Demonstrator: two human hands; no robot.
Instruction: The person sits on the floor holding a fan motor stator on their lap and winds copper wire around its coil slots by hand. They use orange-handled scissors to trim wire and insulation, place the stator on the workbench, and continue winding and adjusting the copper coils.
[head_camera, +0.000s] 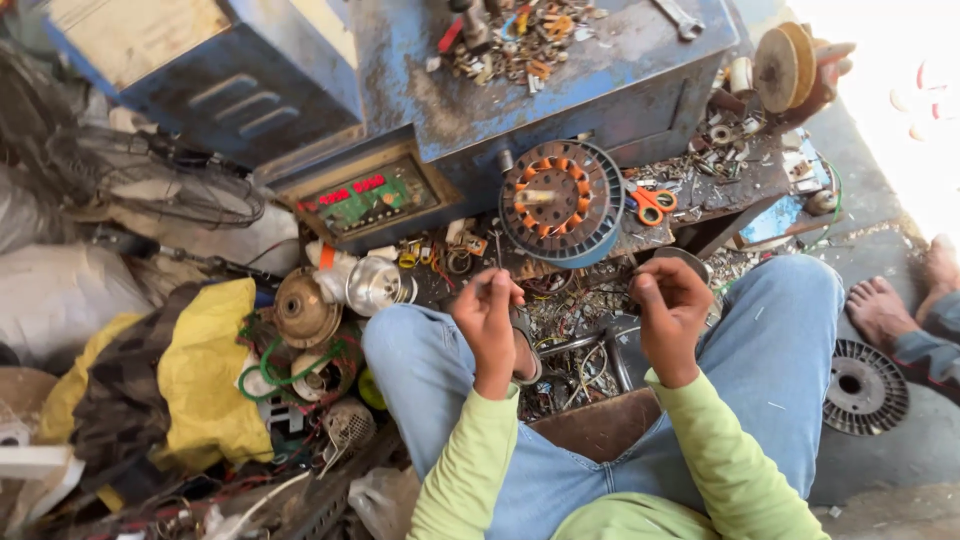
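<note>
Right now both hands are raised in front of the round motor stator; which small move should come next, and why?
Probably bring the pinched left hand toward the right hand: both are closed at the fingertips, apart, above the lap, near the stator. Anything held is too thin to see.

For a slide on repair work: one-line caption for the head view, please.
Seated person's left hand and right hand pinch something fine before a wound motor stator, orange scissors alongside.

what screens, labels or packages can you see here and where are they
Digital display panel: on the blue machine's slanted front, upper left of the hands; rectangular, tan frame, glowing red digits over a green board.
Pale sheet: flat on the blue machine's top at far left; cream, rectangular, too blurred to tell more.
No packages visible.
</note>
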